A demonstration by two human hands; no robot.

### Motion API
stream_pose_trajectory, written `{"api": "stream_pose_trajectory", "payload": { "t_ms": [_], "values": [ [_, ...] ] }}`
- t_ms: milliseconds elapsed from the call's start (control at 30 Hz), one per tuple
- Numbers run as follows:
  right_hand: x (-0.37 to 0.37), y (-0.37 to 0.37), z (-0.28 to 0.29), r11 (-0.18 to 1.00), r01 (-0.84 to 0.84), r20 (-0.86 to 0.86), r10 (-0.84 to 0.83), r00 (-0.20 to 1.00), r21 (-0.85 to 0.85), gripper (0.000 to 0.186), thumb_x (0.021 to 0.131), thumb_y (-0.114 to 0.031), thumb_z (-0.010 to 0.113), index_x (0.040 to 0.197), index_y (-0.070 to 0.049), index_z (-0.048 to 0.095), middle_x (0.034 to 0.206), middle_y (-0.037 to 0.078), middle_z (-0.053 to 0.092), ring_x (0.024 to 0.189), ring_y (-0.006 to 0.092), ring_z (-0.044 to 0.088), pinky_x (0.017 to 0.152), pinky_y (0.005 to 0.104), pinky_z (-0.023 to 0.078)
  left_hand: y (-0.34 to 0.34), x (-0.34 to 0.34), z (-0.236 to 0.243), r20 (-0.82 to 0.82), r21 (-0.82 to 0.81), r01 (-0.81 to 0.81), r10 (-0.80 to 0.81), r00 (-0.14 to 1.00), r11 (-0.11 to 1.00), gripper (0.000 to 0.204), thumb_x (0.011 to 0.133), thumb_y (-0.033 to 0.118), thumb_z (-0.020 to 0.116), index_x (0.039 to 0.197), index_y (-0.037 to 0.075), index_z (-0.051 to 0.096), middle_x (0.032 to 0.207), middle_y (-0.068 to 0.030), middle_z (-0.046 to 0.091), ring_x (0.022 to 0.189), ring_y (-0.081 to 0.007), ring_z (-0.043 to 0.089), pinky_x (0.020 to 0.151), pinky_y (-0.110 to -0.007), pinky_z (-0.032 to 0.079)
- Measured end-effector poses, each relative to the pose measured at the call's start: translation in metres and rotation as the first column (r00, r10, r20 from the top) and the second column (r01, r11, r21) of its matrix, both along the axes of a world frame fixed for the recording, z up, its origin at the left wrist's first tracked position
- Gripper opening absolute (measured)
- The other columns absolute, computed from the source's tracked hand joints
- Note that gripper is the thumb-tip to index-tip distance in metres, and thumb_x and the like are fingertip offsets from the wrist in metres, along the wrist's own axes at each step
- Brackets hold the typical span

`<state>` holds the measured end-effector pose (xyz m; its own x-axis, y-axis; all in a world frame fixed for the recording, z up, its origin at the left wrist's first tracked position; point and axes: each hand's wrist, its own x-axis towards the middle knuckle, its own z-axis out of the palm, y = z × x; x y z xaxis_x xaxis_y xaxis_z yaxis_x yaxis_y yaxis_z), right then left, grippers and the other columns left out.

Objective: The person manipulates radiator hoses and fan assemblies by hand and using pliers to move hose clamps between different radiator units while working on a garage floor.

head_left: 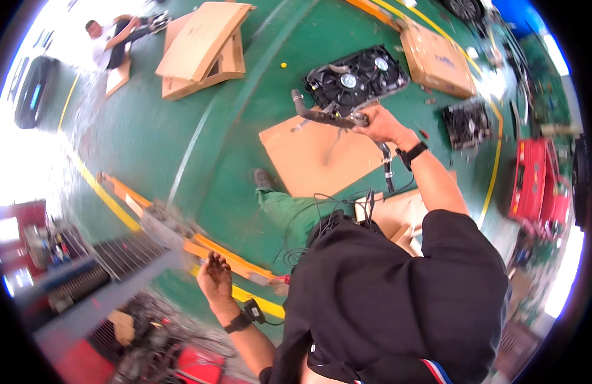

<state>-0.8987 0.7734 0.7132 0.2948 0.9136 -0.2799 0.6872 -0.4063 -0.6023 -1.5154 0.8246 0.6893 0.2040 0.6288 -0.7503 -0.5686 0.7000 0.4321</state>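
My right hand [377, 123] is closed round a black radiator hose [324, 117] that bends at the far end and carries metal clamps. A further black length of hose [386, 165] hangs down beside my wrist. Just beyond the hand lies a black radiator fan assembly [356, 77] with two round fan hubs. Beneath the hose, a flat cardboard sheet [321, 160] rests on the green floor. My left hand [216, 279], its fingertips dark with dirt, is held out at the lower left. Its fingers are loosely curled and apart, with nothing visible in them, near an orange lift arm [225, 257].
Cardboard boxes [203, 48] are stacked at the far left; another box [438, 57] lies at the far right. A dark mechanical part [466, 125] sits on the floor near a red cabinet [532, 179]. A person [110, 41] sits low at the far left. Thin cables [296, 256] hang by my waist.
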Motion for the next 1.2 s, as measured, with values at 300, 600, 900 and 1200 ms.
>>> {"api": "stream_pose_trajectory", "payload": {
  "t_ms": [300,600,900,1200],
  "values": [
    [-0.029,0.069,-0.053,0.902,0.3,0.004,-0.314,0.949,-0.312,0.043,0.081,-0.03,0.079,0.11,0.0,0.069,0.085,0.018,0.07,0.08,0.0279,0.068,0.075,0.04,0.053,0.239,-0.024,-0.039,-0.027,-0.216,0.121,-0.13,0.991,0.969,0.018,0.095,0.01,0.05,0.102,0.002,0.064,0.095,-0.0067,0.065,0.081,-0.0191,0.06,0.068,-0.029,0.054],
    [-0.074,0.126,-0.02,0.768,0.557,0.189,-0.524,0.83,-0.317,0.043,0.08,-0.036,0.078,0.105,-0.001,0.068,0.087,0.02,0.07,0.082,0.0358,0.068,0.073,0.0439,0.053,0.483,0.111,-0.036,-0.124,-0.121,0.649,-0.66,0.741,0.751,0.02,0.097,0.015,0.056,0.111,0.002,0.061,0.094,-0.0052,0.063,0.08,-0.0175,0.058,0.068,-0.029,0.048],
    [-0.095,0.166,-0.076,0.558,0.739,0.089,-0.772,0.629,-0.378,0.047,0.079,-0.035,0.081,0.113,-0.005,0.072,0.097,0.023,0.071,0.089,0.0371,0.068,0.081,0.0414,0.054,0.561,0.342,-0.042,-0.305,-0.1,0.995,-0.952,-0.005,0.026,0.026,0.097,0.018,0.058,0.117,0.002,0.065,0.097,-0.0064,0.069,0.082,-0.0171,0.064,0.072,-0.032,0.05],
    [-0.018,0.214,-0.178,0.439,0.789,-0.061,-0.886,0.46,-0.43,0.039,0.081,-0.037,0.078,0.101,-0.004,0.073,0.095,0.021,0.071,0.092,0.0391,0.067,0.084,0.0454,0.054,0.536,0.533,-0.156,-0.237,-0.224,0.9,-0.874,-0.423,-0.375,0.031,0.1,0.026,0.058,0.119,0.002,0.063,0.102,-0.0073,0.068,0.087,-0.0171,0.064,0.073,-0.03,0.051]
  ]
}}
